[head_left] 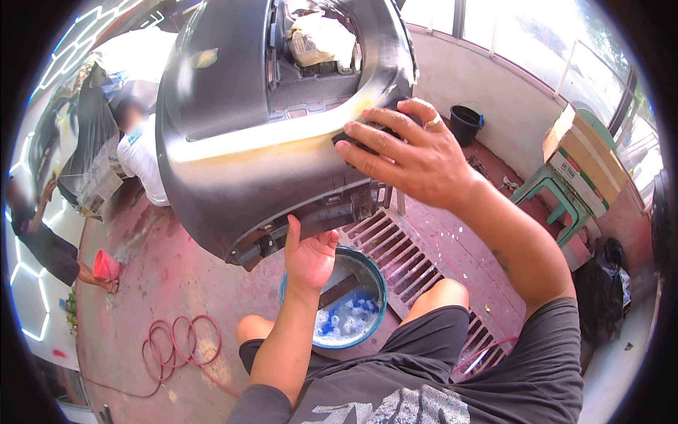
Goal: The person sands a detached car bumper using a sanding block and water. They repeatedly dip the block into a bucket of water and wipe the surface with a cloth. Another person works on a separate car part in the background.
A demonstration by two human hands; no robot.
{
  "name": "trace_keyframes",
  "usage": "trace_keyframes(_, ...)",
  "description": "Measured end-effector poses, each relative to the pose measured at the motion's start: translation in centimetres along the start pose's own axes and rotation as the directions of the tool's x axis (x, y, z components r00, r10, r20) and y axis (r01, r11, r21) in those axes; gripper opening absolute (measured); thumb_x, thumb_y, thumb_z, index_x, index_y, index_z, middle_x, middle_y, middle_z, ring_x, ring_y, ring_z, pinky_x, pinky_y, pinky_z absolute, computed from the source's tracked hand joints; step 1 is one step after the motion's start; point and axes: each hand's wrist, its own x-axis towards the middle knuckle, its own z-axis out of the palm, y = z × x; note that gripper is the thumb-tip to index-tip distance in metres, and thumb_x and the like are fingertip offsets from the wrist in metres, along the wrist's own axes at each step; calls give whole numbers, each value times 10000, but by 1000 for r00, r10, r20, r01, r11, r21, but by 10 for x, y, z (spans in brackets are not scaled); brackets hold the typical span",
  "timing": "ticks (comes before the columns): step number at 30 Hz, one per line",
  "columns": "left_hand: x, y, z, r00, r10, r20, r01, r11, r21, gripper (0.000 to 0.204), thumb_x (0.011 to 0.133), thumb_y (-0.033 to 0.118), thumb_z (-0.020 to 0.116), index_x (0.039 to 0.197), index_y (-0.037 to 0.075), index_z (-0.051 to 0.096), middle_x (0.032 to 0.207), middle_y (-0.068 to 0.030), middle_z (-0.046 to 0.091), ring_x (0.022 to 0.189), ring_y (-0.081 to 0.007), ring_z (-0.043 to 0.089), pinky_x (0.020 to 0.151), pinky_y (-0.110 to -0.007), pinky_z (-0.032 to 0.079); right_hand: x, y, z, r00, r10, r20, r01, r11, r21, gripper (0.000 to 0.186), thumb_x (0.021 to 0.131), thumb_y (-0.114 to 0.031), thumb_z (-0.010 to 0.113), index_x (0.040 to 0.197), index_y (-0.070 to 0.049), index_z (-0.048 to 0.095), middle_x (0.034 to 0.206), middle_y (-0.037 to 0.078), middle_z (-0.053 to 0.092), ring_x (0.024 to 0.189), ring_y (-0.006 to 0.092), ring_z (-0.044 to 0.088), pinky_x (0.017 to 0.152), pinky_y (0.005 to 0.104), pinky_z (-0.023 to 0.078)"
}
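Note:
A large dark plastic car bumper (233, 187) is raised in front of me, with a pale, yellowish sanded band (261, 141) along its curve. My right hand (413, 152) lies over the band's right end, its fingers spread and pressing a dark thin sheet (341, 139) against the surface. Mostly hidden under the fingers, the sheet cannot be told more exactly. My left hand (311, 260) is palm up at the bumper's lower edge, thumb against it and fingers curled. Below, between my knees, stands a round basin (383, 300) of sudsy water holding a dark block (339, 291) and something blue.
A floor grate (406, 258) runs beside the basin. A red hose (169, 346) lies coiled at left, near a red bucket (106, 266) and two people. At right are a black bucket (466, 126), a cardboard box (583, 162) on a green stool (547, 187), and a black bag (600, 290).

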Motion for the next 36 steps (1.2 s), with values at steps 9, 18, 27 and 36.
trace_keyframes(9,-2,6,0,1000,9,-29,-9,1000,19,449,1135,507,605,1389,159,733,1263,-54,832,1058,-240,814,944,-427,617,-6,22,13,998,-53,-16,52,998,-46,488,880,-238,725,1368,-256,729,1376,-62,676,1311,178,632,1196,486,456)
trace_keyframes(18,1,5,-9,1000,2,6,-2,1000,14,458,1133,513,607,1409,166,722,1301,-45,820,1075,-239,810,966,-436,612,-16,36,10,999,-38,-20,39,999,13,474,848,-252,743,1322,-246,753,1368,-44,705,1278,202,655,1208,494,461)
trace_keyframes(27,1,6,-6,1000,4,29,-4,1000,14,467,1144,510,586,1430,163,712,1344,-55,807,1119,-242,808,976,-435,624,-30,45,8,996,-69,49,70,997,-28,460,885,-201,706,1343,-227,741,1421,-14,688,1355,230,632,1272,536,426)
trace_keyframes(36,1,6,-1,1000,4,16,-5,999,36,480,1140,508,596,1450,157,699,1349,-55,802,1136,-243,804,982,-428,631,4,4,25,995,-103,8,102,992,69,473,934,-211,698,1405,-223,737,1481,-10,693,1433,257,605,1341,577,344)
